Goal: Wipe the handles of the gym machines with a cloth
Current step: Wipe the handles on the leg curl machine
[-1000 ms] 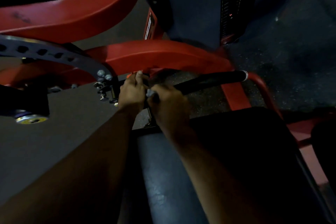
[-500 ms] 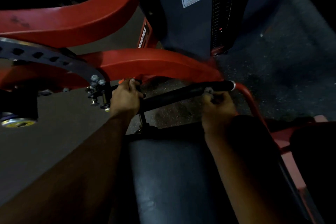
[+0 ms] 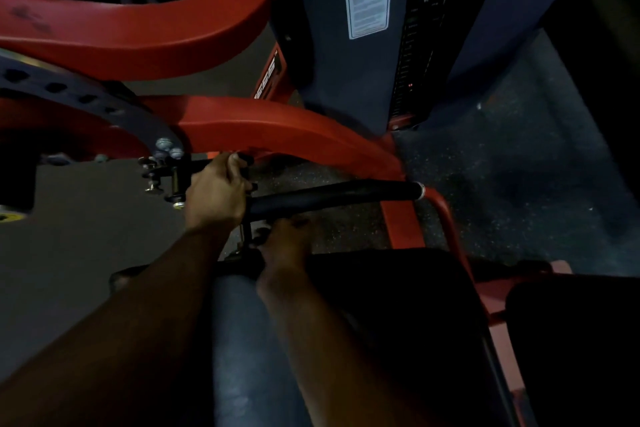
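A black padded handle [image 3: 332,196] runs left to right across a red gym machine, ending at a silver collar on the right. My left hand [image 3: 216,191] grips the bar's left end, beside a cluster of bolts [image 3: 162,177]. Just under the handle's left part is my right hand [image 3: 285,243], its back toward me and its fingers curled, next to a thin black upright rod [image 3: 246,232]. The cloth is hidden inside that hand; the hand is dark and blurred.
The curved red frame [image 3: 277,128] arches just behind the handle. A grey plate with holes [image 3: 86,97] sits at the left. A dark weight-stack tower [image 3: 329,62] with a label stands behind. The dark seat pad [image 3: 381,322] lies under my forearms, above the speckled floor [image 3: 519,166].
My right hand slid right along the handle to its far end, then came back left and dropped below the bar. My left hand kept its grip on the left end.
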Available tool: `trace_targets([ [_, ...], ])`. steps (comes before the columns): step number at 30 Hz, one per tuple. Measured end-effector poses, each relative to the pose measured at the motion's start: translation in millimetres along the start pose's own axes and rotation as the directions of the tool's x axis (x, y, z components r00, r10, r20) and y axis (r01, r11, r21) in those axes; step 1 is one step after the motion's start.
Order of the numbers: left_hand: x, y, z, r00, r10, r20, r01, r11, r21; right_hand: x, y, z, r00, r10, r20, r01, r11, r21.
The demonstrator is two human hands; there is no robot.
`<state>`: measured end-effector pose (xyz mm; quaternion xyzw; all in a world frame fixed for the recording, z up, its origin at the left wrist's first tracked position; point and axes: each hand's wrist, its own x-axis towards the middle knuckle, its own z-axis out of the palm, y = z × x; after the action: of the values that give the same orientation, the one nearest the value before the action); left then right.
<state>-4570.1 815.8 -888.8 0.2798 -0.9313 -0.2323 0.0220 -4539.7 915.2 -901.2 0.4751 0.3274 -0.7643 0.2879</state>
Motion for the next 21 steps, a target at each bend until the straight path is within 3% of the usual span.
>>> trace_targets([
  [3, -2, 2, -1, 1.000, -0.016, -0.001, 0.016, 1.000, -0.010, -5, 24, 15, 0.983, 0.067, 0.172, -0.027, 0.975, -0.222],
  [7, 0, 7, -6, 0.997, -0.065, 0.052, 0.062, 0.996, 0.060, -23, 24, 7, 0.968, 0.085, 0.238, 0.007, 0.933, -0.359],
  [10, -17, 20, -11, 0.960, -0.238, 0.150, 0.232, 0.971, 0.061, -44, -13, -12, 0.957, 0.001, 0.289, 0.131, 0.891, -0.435],
  [14, -99, 31, -27, 0.971, -0.127, 0.202, 0.152, 0.982, -0.114, -95, -60, -48, 0.929, -0.161, 0.334, 0.333, 0.758, -0.562],
  [16, -145, 32, -42, 0.936, -0.218, 0.277, 0.304, 0.898, -0.318, -128, -75, -67, 0.932, -0.180, 0.315, 0.342, 0.728, -0.594],
  [18, -189, 41, -58, 0.904, -0.270, 0.332, 0.422, 0.697, -0.580, -158, -77, -85, 0.931, -0.194, 0.310, 0.355, 0.685, -0.636],
  [21, -247, 84, -117, 0.892, -0.288, 0.348, 0.448, 0.460, -0.767, -220, -70, -102, 0.891, -0.253, 0.377, 0.451, 0.582, -0.677],
])
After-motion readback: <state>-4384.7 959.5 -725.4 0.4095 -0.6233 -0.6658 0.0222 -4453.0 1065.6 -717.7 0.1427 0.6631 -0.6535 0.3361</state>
